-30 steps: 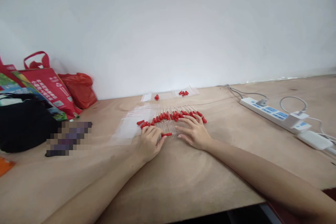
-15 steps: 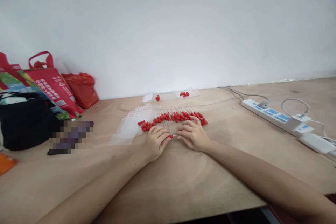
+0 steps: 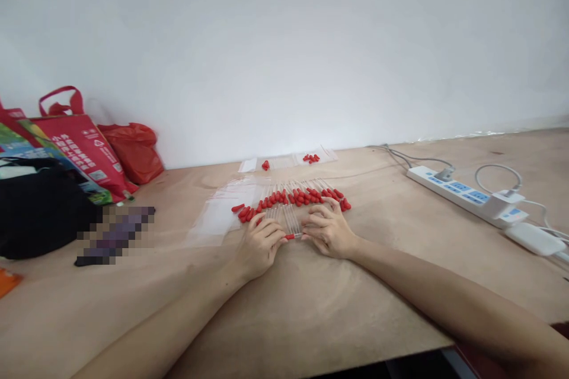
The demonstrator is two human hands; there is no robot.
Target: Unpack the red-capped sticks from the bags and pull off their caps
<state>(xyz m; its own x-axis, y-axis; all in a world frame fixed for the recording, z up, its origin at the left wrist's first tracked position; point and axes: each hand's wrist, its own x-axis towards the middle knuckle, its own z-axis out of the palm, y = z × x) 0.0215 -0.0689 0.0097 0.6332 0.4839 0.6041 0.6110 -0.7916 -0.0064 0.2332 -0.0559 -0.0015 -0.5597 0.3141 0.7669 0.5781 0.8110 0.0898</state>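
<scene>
On the pale wooden worktop (image 3: 311, 302), a short, red, rubber-looking bulb (image 3: 290, 236) is between the two hands, near the person, with a thin, clear tube (image 3: 299, 235) at its right end. The left hand (image 3: 264, 246) has its fingers closed on the red bulb, and only its tip shows. The right hand (image 3: 329, 228) has the fingers bent and pinched together on the tube; how firmly, I cannot tell. It seems that they hold from opposite sides so that both parts keep one line.

The long axis of this piece runs sideways, nearly level, with the bulb toward the left and the tube toward the right.

Just beyond the fingers lie loose clear tubes (image 3: 291, 219), side by side, lengthwise away from the person, perhaps so placed for easy picking. Behind them, a curved row of red bulbs (image 3: 302, 196) has its clear stems (image 3: 306, 183) pointing to the wall (image 3: 293, 71); the red ends face the person. This order probably keeps the pieces together within reach.
</scene>
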